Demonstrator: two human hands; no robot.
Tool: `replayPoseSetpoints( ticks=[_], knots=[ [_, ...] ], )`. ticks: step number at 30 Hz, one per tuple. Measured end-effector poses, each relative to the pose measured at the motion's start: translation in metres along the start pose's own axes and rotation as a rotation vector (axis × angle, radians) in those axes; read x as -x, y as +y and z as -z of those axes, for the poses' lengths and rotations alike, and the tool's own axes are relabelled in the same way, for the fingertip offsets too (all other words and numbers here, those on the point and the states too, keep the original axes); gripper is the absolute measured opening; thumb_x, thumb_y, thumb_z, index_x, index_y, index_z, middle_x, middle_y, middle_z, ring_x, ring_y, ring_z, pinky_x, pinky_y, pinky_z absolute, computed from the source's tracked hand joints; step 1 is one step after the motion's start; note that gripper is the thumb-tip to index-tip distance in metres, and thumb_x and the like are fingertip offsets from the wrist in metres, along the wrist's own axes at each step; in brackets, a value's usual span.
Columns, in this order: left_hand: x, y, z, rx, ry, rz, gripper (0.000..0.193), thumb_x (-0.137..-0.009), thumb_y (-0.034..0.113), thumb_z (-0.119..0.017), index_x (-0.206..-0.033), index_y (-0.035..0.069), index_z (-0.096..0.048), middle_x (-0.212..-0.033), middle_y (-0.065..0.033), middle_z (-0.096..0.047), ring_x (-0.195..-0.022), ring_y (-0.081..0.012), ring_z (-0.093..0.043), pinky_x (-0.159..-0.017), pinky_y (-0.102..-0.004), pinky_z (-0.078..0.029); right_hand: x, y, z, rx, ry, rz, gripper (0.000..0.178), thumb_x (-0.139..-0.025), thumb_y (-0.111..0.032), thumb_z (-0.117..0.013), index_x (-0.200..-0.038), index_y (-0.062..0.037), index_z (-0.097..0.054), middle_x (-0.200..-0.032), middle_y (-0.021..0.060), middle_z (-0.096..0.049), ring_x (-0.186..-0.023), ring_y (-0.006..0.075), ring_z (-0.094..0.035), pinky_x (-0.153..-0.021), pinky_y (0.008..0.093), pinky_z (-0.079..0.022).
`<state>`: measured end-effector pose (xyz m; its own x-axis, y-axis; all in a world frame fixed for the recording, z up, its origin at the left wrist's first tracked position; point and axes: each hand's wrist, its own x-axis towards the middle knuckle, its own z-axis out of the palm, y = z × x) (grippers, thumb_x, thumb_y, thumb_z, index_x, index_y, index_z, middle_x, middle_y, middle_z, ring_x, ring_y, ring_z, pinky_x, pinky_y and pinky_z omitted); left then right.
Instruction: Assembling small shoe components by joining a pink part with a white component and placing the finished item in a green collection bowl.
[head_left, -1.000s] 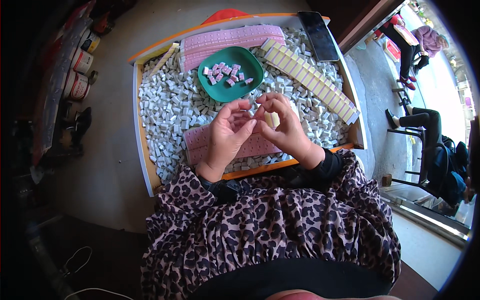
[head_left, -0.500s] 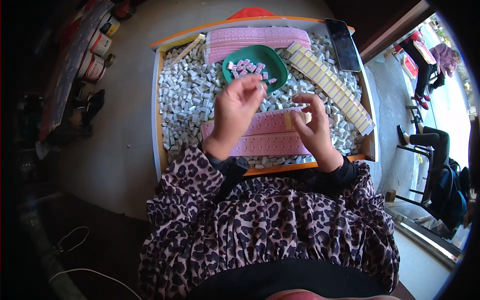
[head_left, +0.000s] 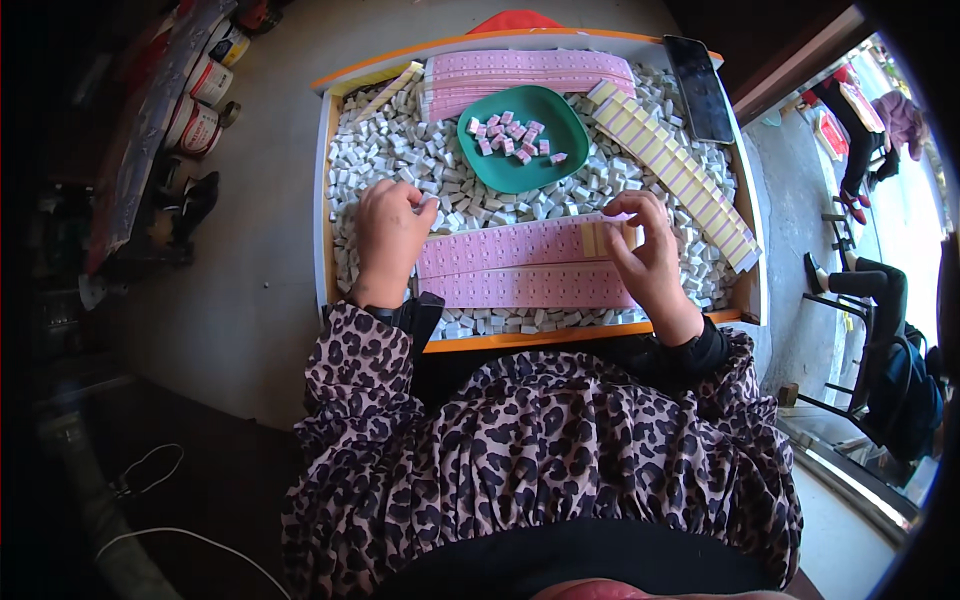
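Note:
Two pink printed sticker sheets (head_left: 500, 250) lie side by side near the front of a wooden tray, on many small grey-white blocks (head_left: 380, 150). My left hand (head_left: 388, 235) is over the blocks left of the sheets, thumb and forefinger pinched; a whitish bit shows at the fingertips, too small to make out. At the sheets' right end, beside a bare yellowish patch (head_left: 595, 240), my right hand (head_left: 652, 255) pinches a thin pink sticker (head_left: 617, 216). Beyond both hands sits a green dish (head_left: 515, 180) with several pink-topped blocks (head_left: 507, 136) in it.
More pink sheets (head_left: 530, 75) lie at the back of the tray. A long yellowish strip (head_left: 680, 175) slants along the right, below a black phone (head_left: 698, 90) on the tray's corner. The orange edge (head_left: 530, 335) bounds the front. Cans (head_left: 200, 130) stand far left; people sit at right.
My left hand has moved from in front of the green dish down and left to the loose blocks. My right hand stays near the sheet's right end, where a pink sticker now shows in its fingers.

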<state>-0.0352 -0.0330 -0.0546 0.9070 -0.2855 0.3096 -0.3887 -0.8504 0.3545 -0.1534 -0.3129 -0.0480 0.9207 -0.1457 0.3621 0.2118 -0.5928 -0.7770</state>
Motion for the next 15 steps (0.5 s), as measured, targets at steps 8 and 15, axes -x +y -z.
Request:
replayPoseSetpoints(
  ticks=[8, 15],
  knots=[
    [0.015, 0.054, -0.003, 0.908, -0.202, 0.153, 0.015, -0.079, 0.008, -0.071, -0.079, 0.003, -0.056, -0.074, -0.0039, -0.061, -0.068, -0.0114, -0.058, -0.063, -0.0246, -0.047, -0.004, -0.003, -0.007, 0.374, -0.109, 0.201, 0.020, -0.074, -0.011, -0.071, -0.092, -0.0074, -0.063, -0.095, 0.0098, -0.057, -0.091, 0.0291, -0.054, -0.081, 0.0375, -0.044],
    [0.033, 0.098, -0.037, 1.386, -0.417, 0.205, 0.010, -0.083, 0.001, -0.066, -0.092, 0.003, -0.061, -0.077, 0.0029, -0.060, -0.068, -0.0026, -0.054, -0.063, -0.0165, -0.044, -0.013, -0.004, -0.013, 0.423, -0.273, 0.231, 0.019, -0.076, -0.011, -0.066, -0.094, -0.0076, -0.063, -0.090, 0.0084, -0.054, -0.088, 0.0285, -0.054, -0.073, 0.0387, -0.047]
  ],
)
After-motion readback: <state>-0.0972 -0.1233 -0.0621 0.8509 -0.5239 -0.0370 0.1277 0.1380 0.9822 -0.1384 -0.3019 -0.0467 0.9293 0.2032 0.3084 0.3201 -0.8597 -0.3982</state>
